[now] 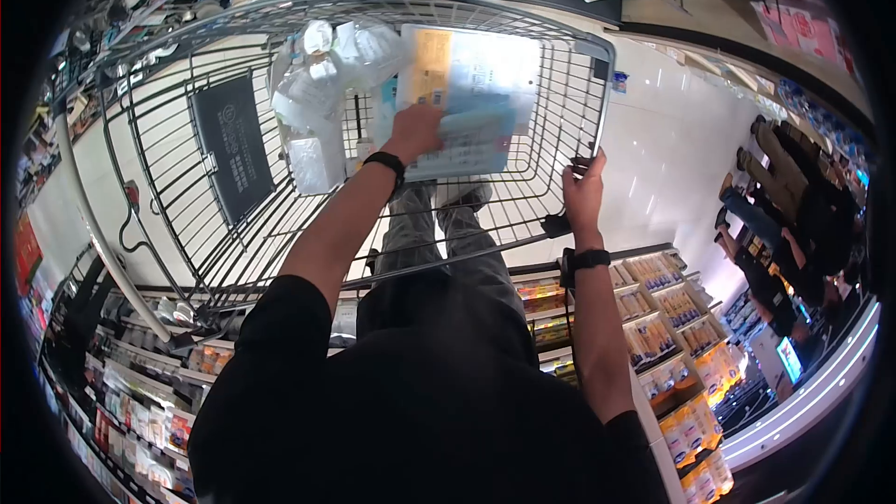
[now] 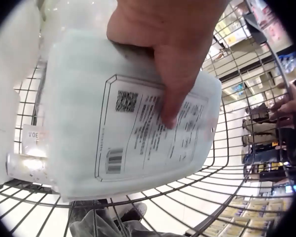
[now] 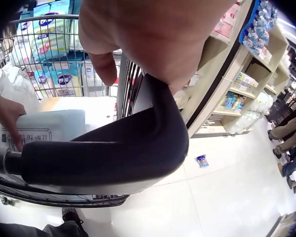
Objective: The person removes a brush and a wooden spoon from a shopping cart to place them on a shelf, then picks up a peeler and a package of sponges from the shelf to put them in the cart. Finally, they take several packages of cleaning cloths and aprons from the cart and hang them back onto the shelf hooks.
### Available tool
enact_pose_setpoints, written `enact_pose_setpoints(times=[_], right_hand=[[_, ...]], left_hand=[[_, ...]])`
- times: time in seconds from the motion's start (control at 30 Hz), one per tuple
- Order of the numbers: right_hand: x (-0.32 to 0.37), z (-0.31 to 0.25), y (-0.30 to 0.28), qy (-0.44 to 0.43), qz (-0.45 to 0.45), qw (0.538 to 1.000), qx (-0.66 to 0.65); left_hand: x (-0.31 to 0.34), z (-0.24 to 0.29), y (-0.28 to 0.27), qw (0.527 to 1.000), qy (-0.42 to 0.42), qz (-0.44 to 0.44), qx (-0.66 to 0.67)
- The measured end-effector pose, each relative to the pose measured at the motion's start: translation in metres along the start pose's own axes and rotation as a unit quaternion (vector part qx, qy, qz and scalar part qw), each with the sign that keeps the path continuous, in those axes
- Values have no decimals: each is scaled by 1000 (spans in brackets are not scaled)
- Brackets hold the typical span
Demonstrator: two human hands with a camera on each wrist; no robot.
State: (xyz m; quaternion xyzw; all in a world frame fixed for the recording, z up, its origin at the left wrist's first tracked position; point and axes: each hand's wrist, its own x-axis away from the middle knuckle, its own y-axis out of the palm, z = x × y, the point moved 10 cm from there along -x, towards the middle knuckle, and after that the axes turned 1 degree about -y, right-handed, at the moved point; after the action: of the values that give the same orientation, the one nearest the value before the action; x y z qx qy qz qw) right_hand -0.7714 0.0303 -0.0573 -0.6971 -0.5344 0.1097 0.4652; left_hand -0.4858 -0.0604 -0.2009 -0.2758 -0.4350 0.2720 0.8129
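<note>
In the head view my left hand [image 1: 415,131] is inside the shopping cart [image 1: 560,103], on a pale blue soft package [image 1: 481,135]. The left wrist view shows its thumb pressed across the package's printed label [image 2: 148,133], which bears a square code and a barcode; the other fingers are hidden behind. Beyond this package lies a larger white pack [image 1: 495,61] with an orange-beige patch. My right hand [image 1: 583,191] grips the cart's rim by its black corner piece [image 3: 153,133]; its thumb hangs on the inner side in the right wrist view.
White plastic-wrapped goods [image 1: 313,103] fill the cart's left side. A dark sign plate [image 1: 233,149] hangs on the mesh. Stocked shelves [image 1: 663,327] flank the aisle, and several people [image 1: 784,196] stand at the right. A small blue packet [image 3: 202,161] lies on the floor.
</note>
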Motion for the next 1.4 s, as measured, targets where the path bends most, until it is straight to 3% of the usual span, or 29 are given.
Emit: enact_pose_setpoints(times=[0.07,0.1,0.2,0.3,0.4,0.43,0.47,0.53,0.6,0.63,0.67,0.7,0.73,0.77,0.8,0.83,0.87,0.93,0.97,1.03,1.07,1.1,1.13,1.17,1.2,1.23,1.33,1.37,1.4], right_hand=[[1,2,0,6,-1,1000,-7],[2,2,0,20,-11,1000,-12],[2,1,1,39,-36,998,-21],[2,-6,0,20,-77,994,-70],[-3,9,4,-98,-43,994,-37],[-5,-6,2,-10,-140,989,-51],[-7,2,7,-96,-78,992,5],[-13,2,15,-167,-74,983,-4],[-22,12,33,-118,-180,977,12],[-10,-21,-2,-101,-217,971,-26],[-21,-3,34,-192,-184,964,-15],[-12,-23,16,-139,-268,953,-36],[-26,-4,49,-237,-133,962,-27],[-29,-5,56,-284,-109,952,-46],[-24,-10,50,-234,-239,940,-65],[-19,-7,68,-325,-281,902,36],[-12,-11,52,-340,-312,883,82],[-10,-38,9,-365,-225,903,14],[0,-66,-71,-330,-217,917,-50],[20,-104,-113,-361,-339,831,-253],[32,-117,-142,-341,-394,758,-393],[37,-123,-155,-321,-437,728,-418],[40,-137,-185,-355,-411,674,-501],[37,-124,-180,-264,-478,688,-478],[19,-89,-160,-148,-489,739,-439],[0,-70,-168,-140,-394,741,-526],[-53,-31,-210,-154,-335,729,-577],[-74,-15,-216,-127,-347,714,-595],[-80,-9,-235,-108,-372,695,-605]], left_hand=[[2,-2,17,989,-32,-143,-9],[3,-1,18,990,-25,-139,-11],[17,4,5,996,17,-82,2],[46,1,-26,999,-16,-20,48],[88,3,-72,987,-31,99,120],[101,-3,-82,982,-81,80,148],[114,-5,-91,974,-129,58,178],[137,8,-115,951,-102,145,254],[156,36,-141,944,-68,224,233],[163,52,-148,943,-92,210,243],[171,69,-156,931,-111,209,278],[177,81,-162,928,-117,217,278],[184,92,-165,924,-126,230,277],[193,113,-172,910,-102,273,295],[201,118,-171,905,-121,308,265],[206,134,-172,891,-113,342,276],[212,153,-171,876,-106,374,286],[222,165,-152,831,-159,406,344],[222,186,-151,830,-215,418,300],[224,263,-152,830,-292,446,162],[211,293,-138,850,-285,424,131],[196,325,-127,861,-233,429,147],[182,341,-109,875,-326,335,124],[170,411,-128,911,-162,373,71],[170,472,-161,879,-14,475,31],[168,497,-168,888,2,458,42],[148,511,-172,921,78,379,49],[132,516,-162,942,135,305,48],[135,507,-172,930,110,341,81]])
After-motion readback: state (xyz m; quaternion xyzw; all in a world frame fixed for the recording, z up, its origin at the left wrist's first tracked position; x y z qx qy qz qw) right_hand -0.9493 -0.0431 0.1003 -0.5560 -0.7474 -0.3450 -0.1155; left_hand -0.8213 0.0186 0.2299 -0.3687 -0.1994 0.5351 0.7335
